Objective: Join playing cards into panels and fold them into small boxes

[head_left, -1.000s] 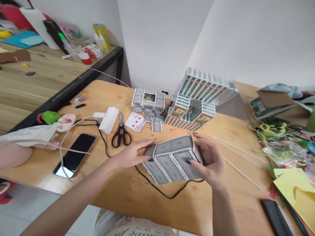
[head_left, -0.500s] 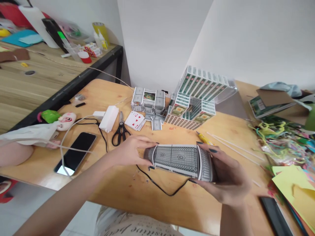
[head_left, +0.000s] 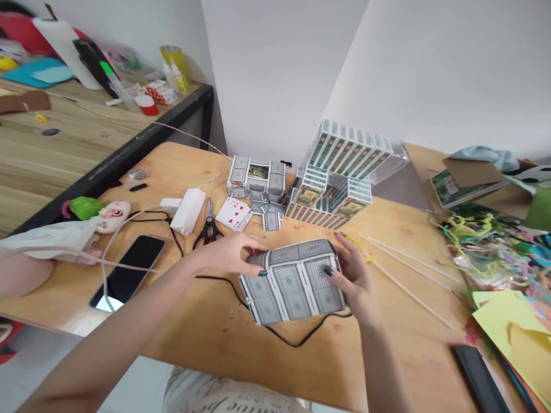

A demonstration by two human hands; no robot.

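A box-like model made of grey-patterned playing cards (head_left: pixel 293 284) is held between both hands above the front of the wooden table. My left hand (head_left: pixel 230 255) grips its left end, thumb on the upper edge. At the right end, my right hand (head_left: pixel 350 269) has its thumb on the card face and its fingers behind, partly hidden. A second card-built piece (head_left: pixel 258 175) stands farther back. In front of it lie loose playing cards (head_left: pixel 233 213), some face up with red hearts. Black-handled scissors (head_left: pixel 208 229) rest left of those cards.
Green-and-white card boxes (head_left: pixel 350 149) are stacked at the back. A yellow glue pen (head_left: pixel 365 252) and white sticks (head_left: pixel 413 292) lie to the right. On the left are a phone (head_left: pixel 131 269), a white power block (head_left: pixel 188 211) and cables. Another person's arm (head_left: pixel 26 275) reaches in at left.
The card model has been turned and tilted, so its broad three-panel side now faces me. My right hand has moved left, its thumb now on that side.
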